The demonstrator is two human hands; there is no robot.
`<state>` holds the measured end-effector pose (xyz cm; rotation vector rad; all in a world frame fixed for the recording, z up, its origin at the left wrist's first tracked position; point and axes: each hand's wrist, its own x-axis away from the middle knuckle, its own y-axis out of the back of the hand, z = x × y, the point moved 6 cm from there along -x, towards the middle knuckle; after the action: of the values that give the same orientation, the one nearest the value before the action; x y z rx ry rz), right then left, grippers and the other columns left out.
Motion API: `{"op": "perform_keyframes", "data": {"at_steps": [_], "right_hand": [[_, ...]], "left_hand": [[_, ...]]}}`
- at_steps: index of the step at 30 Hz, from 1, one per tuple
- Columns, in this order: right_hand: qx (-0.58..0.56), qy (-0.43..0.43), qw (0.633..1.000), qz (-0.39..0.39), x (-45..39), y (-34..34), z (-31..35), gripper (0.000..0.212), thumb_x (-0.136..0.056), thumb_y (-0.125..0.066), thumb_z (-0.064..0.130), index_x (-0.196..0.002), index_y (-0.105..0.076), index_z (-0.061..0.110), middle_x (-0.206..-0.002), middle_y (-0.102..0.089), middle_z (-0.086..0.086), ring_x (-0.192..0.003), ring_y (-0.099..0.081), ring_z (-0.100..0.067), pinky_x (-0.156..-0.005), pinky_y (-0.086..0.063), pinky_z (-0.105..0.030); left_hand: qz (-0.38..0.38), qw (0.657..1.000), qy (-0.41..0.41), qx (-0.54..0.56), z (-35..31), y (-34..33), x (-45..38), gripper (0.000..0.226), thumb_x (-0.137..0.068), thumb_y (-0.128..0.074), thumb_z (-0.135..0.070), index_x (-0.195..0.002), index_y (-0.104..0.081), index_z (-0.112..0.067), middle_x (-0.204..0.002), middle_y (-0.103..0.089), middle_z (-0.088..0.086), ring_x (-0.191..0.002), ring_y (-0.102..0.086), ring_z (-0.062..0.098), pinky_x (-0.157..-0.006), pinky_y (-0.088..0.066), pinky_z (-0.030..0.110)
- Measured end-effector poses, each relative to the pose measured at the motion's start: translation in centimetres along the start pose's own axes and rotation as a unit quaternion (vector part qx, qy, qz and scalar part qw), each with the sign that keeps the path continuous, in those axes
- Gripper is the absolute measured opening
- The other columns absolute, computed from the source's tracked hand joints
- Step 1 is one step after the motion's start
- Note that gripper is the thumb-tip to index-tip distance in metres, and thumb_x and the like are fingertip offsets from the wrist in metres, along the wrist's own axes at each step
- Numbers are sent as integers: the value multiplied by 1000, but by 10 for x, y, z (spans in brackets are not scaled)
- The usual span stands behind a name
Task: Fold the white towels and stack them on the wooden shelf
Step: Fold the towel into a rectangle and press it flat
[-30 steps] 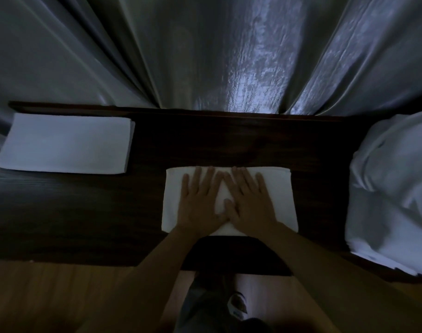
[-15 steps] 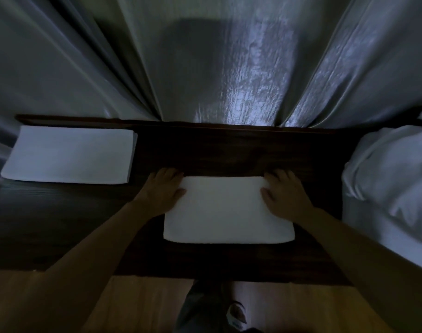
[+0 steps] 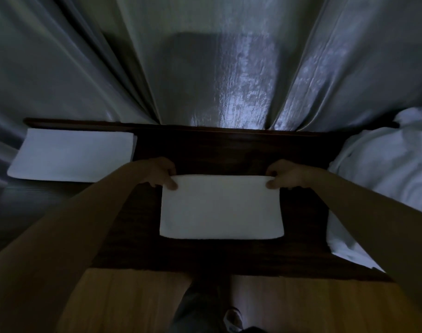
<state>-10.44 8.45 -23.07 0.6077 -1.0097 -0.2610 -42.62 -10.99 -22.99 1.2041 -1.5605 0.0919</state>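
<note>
1. Folded white towel (image 3: pixel 220 207): it is laid flat at the middle of the dark wooden shelf (image 3: pixel 229 150), its long axis running left to right, parallel to the shelf's front edge; the short sides face the two arms.
2. Left hand (image 3: pixel 160 173): its grip is closed on the towel's far left corner, the thumb seen on top of the cloth and the fingers curled behind the far edge.
3. Right hand (image 3: pixel 283 175): the far right corner is pinched in the same way, thumb on top, fingers curled over the far edge.
4. Stack of folded towels (image 3: pixel 72 155): it is set at the shelf's left end, well apart from the held towel, its long axis also left to right; layered edges are seen at its right side.
5. Heap of unfolded white towels (image 3: pixel 385 179): it is piled at the shelf's right end, just beside the right forearm.
6. Grey curtain (image 3: pixel 217 68): it is hung in folds behind the shelf.
7. Wooden floor (image 3: pixel 133 299): it is seen below the shelf's front edge, with a shoe (image 3: pixel 232 319) at the bottom of the view.
</note>
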Motion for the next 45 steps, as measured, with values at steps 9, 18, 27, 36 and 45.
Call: {"op": "perform_keyframes", "data": {"at_steps": [9, 18, 27, 36, 45], "right_hand": [[26, 134, 977, -163, 115, 29, 40, 8, -88, -79, 25, -96, -78, 23, -86, -74, 8, -75, -71, -9, -74, -56, -27], [-124, 215, 938, -241, 184, 38, 116, 3, -99, -64, 13, -98, -64, 15, -88, -72, -11, -66, -76, -16, -47, -59, -31], [-295, 202, 914, -192, 172, 26, 205, 7, -100, -59, 7, -107, -59, 7, -101, -65, -26, -71, -78, -34, -47, -59, -33], [-294, 244, 905, -187, 93, 14, 327, 8, -90, -72, 2, -96, -66, 2, -92, -74, -24, -79, -79, -26, -72, -66, -41], [-348, 178, 903, -182, 7, -29, 420, 17, -88, -74, -4, -101, -64, -10, -94, -73, -29, -84, -77, -29, -73, -66, -41]], "left_hand": [[-159, 982, -98, 8, -15, 17, 137, 23, -85, -80, -38, -99, -74, -21, -87, -73, -4, -67, -70, 7, -59, -53, 20], [-405, 906, -111, 45, 7, 42, 266, 12, -93, -71, -21, -89, -60, -20, -84, -69, 5, -62, -72, 14, -55, -60, 35], [-414, 865, -113, 260, 74, 56, 306, 7, -100, -60, -15, -102, -54, -13, -98, -65, 18, -69, -76, 31, -56, -61, 37], [-469, 810, -103, 337, 211, 126, 277, 14, -97, -66, -14, -103, -57, -6, -87, -69, 22, -67, -76, 23, -56, -62, 32], [-401, 843, -102, 344, 328, 214, 228, 16, -92, -66, 3, -100, -53, -2, -94, -58, 26, -72, -72, 28, -62, -64, 32]]}}
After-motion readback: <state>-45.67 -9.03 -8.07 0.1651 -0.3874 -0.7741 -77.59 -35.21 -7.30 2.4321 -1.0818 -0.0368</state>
